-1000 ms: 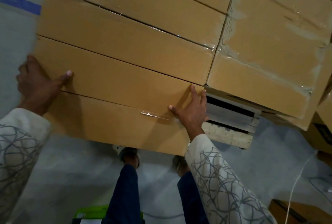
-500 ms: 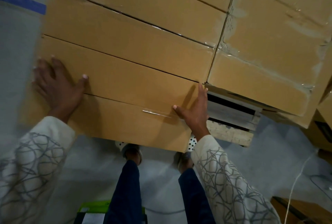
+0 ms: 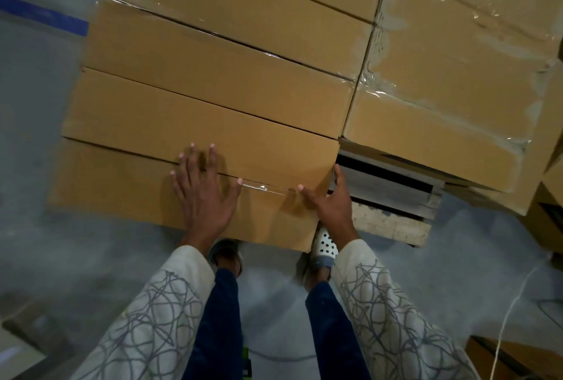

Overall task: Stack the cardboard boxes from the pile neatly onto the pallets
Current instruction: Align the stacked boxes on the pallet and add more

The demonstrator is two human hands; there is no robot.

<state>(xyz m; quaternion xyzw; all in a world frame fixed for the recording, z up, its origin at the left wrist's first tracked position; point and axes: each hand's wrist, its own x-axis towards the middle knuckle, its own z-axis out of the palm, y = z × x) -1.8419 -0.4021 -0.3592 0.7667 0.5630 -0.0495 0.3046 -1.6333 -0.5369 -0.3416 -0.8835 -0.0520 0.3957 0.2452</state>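
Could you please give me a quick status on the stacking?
Left hand open, flat on nearest brown cardboard box. Right hand open, bracing its right corner. Box snug against stacked row; wooden pallet beside, nothing blocking.

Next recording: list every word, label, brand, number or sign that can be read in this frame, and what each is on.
No text can be read in this frame.
cardboard boxes on the pallet: plain brown faces and clear tape, no print visible.
box at the right edge: a dark patch, perhaps a label, too blurred to read.
blue strip on the floor: no wording.
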